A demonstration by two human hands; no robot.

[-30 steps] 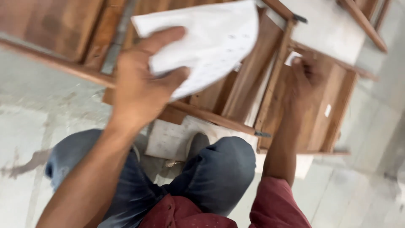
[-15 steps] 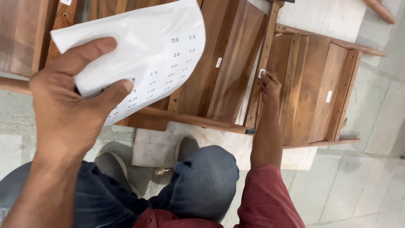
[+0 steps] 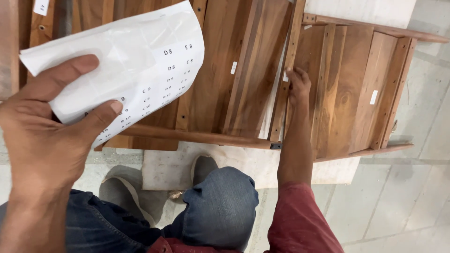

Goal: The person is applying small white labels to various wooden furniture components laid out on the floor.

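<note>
My left hand [image 3: 44,129] grips a bent white sheet of paper [image 3: 136,61] printed with small codes, thumb on top and fingers under its lower edge. It is held above brown wooden furniture frames [image 3: 234,79] that stand on the floor. My right hand [image 3: 297,84], in a red sleeve, rests with its fingertips on the upright rail between two of the slatted wooden panels [image 3: 356,89]. It holds nothing that I can see. My blue-jeaned knee [image 3: 220,206] is bent below the frames.
Small white stickers [image 3: 373,97] sit on several wooden slats. A pale stone slab [image 3: 243,164] lies under the frames, on a grey tiled floor [image 3: 398,197]. My grey shoe [image 3: 204,166] stands near the frame's lower rail.
The view has swung down and left. My left hand with the paper has moved left and lower. My right hand has slid down the rail to the middle of the panels.
</note>
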